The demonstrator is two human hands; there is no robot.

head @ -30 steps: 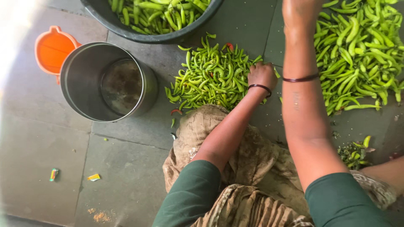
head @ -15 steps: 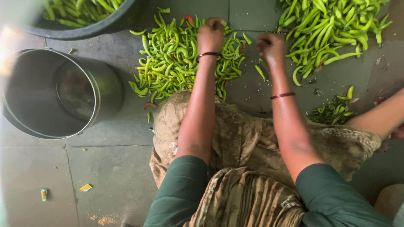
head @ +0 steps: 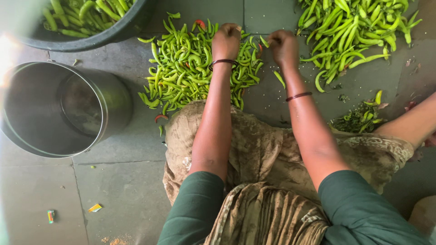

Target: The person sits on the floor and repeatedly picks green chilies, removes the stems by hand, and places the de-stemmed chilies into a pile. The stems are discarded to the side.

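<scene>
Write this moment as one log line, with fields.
left hand: on near chilli pile | right hand: pinching one green chilli | steel pot: left, upright

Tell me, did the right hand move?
Yes. The right hand came down off the right chilli pile toward the left hand at the middle pile.

Steel pot (head: pixel 59 109) at left, dark tub (head: pixel 91 38) of chillies above it, small wrapper scraps (head: pixel 94 208) on the floor.
</scene>
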